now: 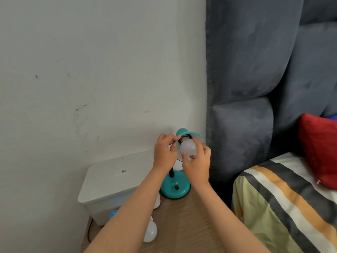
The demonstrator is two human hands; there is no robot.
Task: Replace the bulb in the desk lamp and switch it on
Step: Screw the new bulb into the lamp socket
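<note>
A: Where is the bulb (188, 147)?
B: At the socket inside the lamp's (175, 187) teal shade (199, 138); the right hand (197, 164) grips it with its fingertips; the left hand (165, 152) pinches the shade's rim.
A: And the tabletop (184, 221)?
B: A second bulb (150, 232) lies there, beside a white box (113, 181); the lamp's base has a black switch (176, 187).

Frosted matt bulb (188, 147); glossy teal lamp base (175, 187); wood-grain table (182, 216); plush headboard (255, 70).
</note>
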